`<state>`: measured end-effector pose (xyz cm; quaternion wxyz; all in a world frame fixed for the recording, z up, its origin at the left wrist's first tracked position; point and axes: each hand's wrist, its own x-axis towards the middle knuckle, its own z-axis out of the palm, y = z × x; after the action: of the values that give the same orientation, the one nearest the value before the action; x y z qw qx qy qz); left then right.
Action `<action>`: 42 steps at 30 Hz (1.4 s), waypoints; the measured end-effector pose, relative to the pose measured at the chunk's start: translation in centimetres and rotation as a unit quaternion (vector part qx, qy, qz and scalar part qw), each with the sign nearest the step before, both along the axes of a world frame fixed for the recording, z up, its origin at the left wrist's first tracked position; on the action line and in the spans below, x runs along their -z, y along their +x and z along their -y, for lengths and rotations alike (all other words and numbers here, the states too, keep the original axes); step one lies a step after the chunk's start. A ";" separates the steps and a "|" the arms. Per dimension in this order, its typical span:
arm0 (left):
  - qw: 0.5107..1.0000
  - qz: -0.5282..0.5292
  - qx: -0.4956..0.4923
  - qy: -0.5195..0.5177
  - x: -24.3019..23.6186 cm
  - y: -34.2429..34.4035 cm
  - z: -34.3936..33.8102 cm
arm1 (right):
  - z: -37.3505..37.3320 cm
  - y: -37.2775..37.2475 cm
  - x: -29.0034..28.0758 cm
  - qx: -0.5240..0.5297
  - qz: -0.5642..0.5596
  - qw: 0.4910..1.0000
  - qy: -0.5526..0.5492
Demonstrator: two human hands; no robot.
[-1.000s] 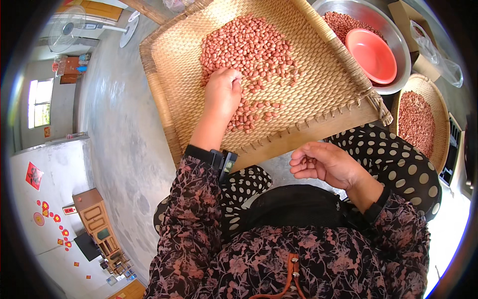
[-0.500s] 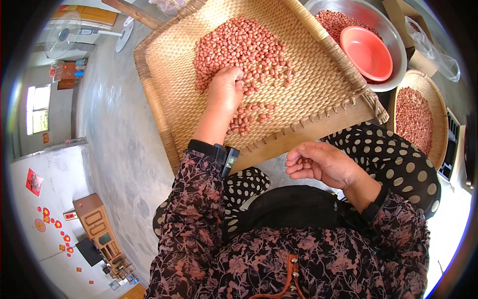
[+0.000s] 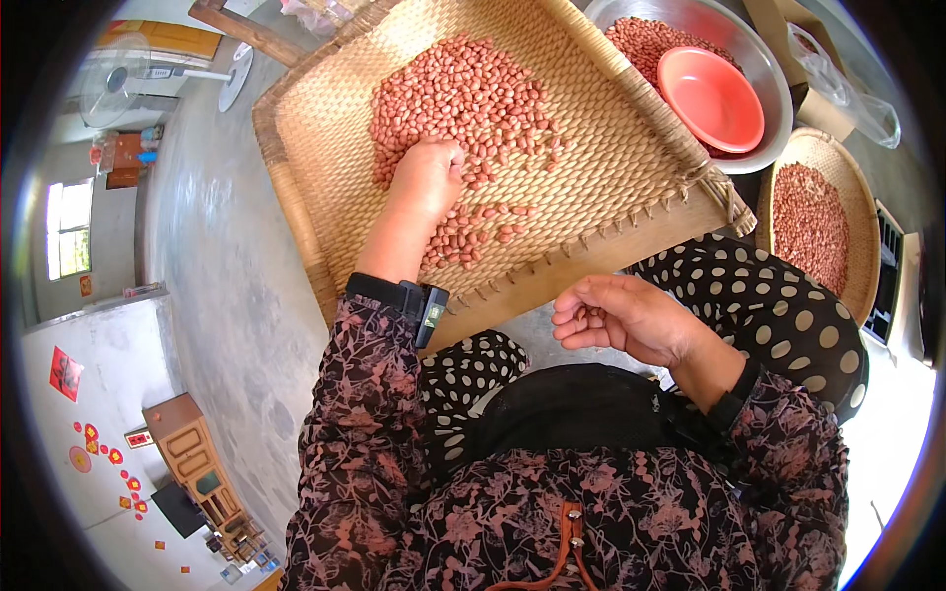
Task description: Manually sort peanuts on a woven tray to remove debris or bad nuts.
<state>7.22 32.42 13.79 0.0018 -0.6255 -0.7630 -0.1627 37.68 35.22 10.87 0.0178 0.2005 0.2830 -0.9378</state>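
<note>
A square woven tray [image 3: 588, 167] with a bound rim leans over my lap. A large heap of reddish shelled peanuts [image 3: 458, 94] lies on its weave, and a smaller group of peanuts [image 3: 461, 239] sits nearer to me. My left hand [image 3: 424, 185] rests at the near edge of the heap, fingers curled down and closed; what they pinch, if anything, is hidden. Off the tray's near edge, above my lap, my right hand [image 3: 636, 320] is cupped palm-up with its fingers folded around a few peanuts [image 3: 591, 313].
At the far right, a metal basin [image 3: 777, 118] of peanuts holds a red plastic bowl [image 3: 711, 98]. A round woven basket [image 3: 864, 231] of peanuts stands nearer. Behind them is a cardboard box [image 3: 823, 108] with a clear plastic bag. A fan [image 3: 232, 79] stands at the far left.
The whole view has shifted slightly, moving the tray and containers a little left in the picture. My left hand stays at the heap's edge, and my right hand remains cupped.
</note>
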 end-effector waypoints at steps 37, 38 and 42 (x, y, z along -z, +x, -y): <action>0.998 -0.043 0.008 -0.048 0.5 5.6 0.8 | -0.2 0.1 -0.6 0.068 -0.033 0.997 -0.025; 0.997 -0.029 0.007 -0.072 0.7 6.1 0.9 | -0.3 0.2 -0.6 0.067 -0.028 0.997 -0.024; 0.997 -0.031 0.008 -0.066 0.8 7.9 2.4 | -0.6 0.3 -0.5 0.066 -0.032 0.997 -0.021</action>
<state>15.11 30.07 12.94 -0.0172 -0.6349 -0.7668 -0.0928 37.98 35.78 11.37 -0.0489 0.1885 0.2501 -0.9484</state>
